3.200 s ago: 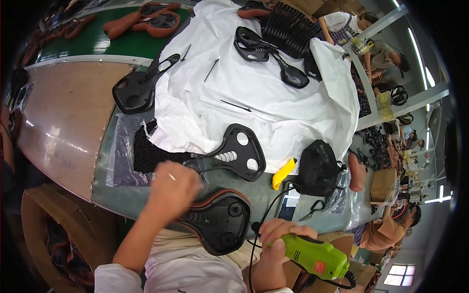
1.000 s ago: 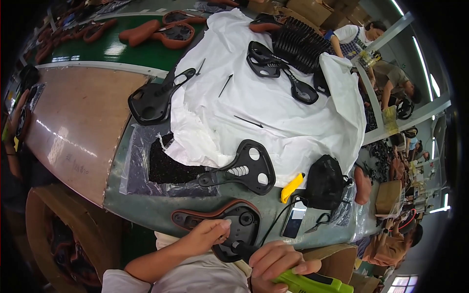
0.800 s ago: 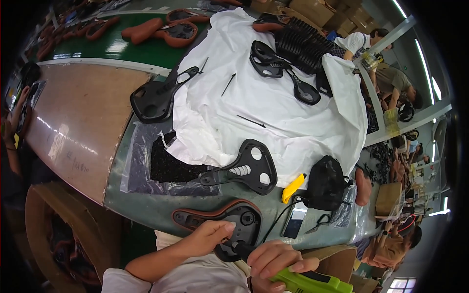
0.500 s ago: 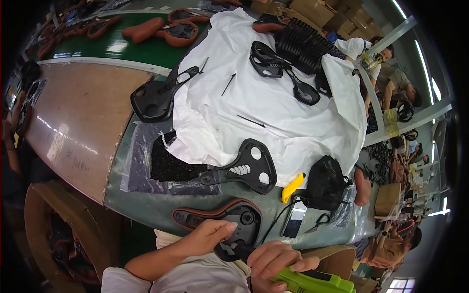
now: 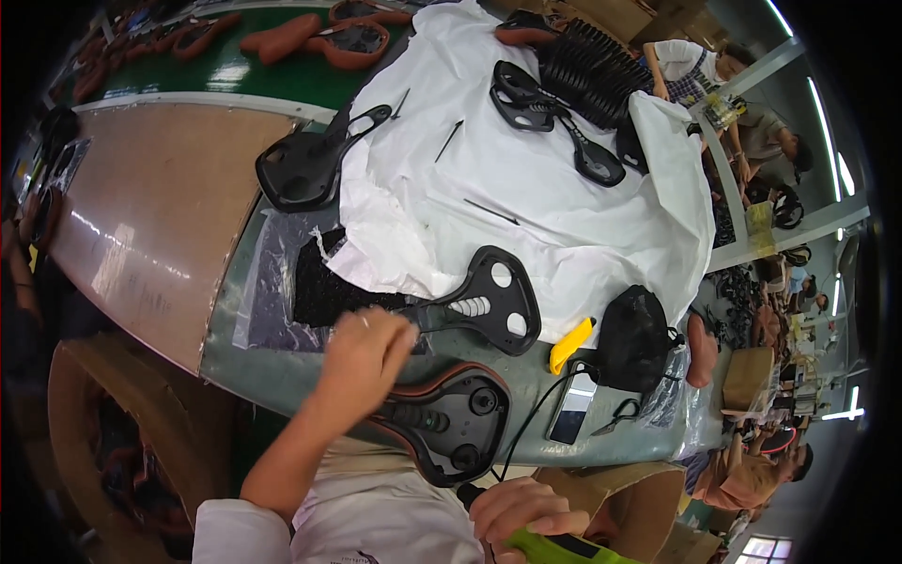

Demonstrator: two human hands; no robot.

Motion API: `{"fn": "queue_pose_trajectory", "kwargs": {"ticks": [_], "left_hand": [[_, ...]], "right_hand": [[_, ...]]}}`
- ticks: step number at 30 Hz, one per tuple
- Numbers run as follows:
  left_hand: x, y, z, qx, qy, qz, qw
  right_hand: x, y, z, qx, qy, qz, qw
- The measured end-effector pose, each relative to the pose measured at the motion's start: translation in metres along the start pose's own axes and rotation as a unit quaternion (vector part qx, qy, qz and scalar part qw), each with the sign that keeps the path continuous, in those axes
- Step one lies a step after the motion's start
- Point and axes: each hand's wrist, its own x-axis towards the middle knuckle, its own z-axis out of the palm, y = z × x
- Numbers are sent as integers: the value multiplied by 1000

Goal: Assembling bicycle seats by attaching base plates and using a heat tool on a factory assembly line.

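Looking down from the head view, the person's right hand (image 5: 526,512) is wrapped around a green handheld power tool with a black nose (image 5: 540,550), kept low beside the body, probably so its nose stays near the work. The left hand (image 5: 371,352) has its fingers drawn together and is blurred; whether it pinches anything cannot be told.

A brown-edged black saddle (image 5: 460,428) lies with its moulded underside up at the near edge of the grey-green bench (image 5: 272,376), against the person's clothing, seemingly to leave its recesses within easy reach. A heap of small black pieces (image 5: 324,282) sits on clear plastic sheeting (image 5: 258,310) just beyond the left hand, which looks like a handy place for loose parts. The crumpled white cloth (image 5: 564,235) may serve to spare the parts on it from scratches.

As for position, the saddle lies between the hands: its narrow end is partly hidden by the left hand and forearm, while its broad end points right, just above the tool's nose. A black plate with grey ribbing (image 5: 498,305) lies farther out, its narrow end behind the left fingers.
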Motion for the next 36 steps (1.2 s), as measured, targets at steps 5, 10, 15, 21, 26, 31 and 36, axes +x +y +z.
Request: {"fn": "queue_pose_trajectory", "kwargs": {"ticks": [5, 10, 15, 21, 26, 31, 36], "left_hand": [[24, -37, 30, 278, 62, 66, 956], [20, -48, 41, 278, 70, 16, 958], [27, -38, 45, 258, 112, 3, 960], [25, -50, 46, 262, 103, 19, 959], [26, -48, 49, 256, 127, 16, 958], [26, -51, 51, 243, 142, 22, 959], [27, -45, 48, 235, 132, -3, 963]], "right_hand": [[-25, -4, 2, -63, 26, 3, 998], [-47, 14, 4, -32, 82, -9, 996], [-39, 10, 5, -31, 32, 31, 999], [-24, 9, 4, -32, -20, 40, 998], [-21, 8, 12, -44, -32, 53, 997], [-19, 12, 16, -43, -46, 62, 996], [-22, 19, 12, 9, -45, 68, 997]]}}
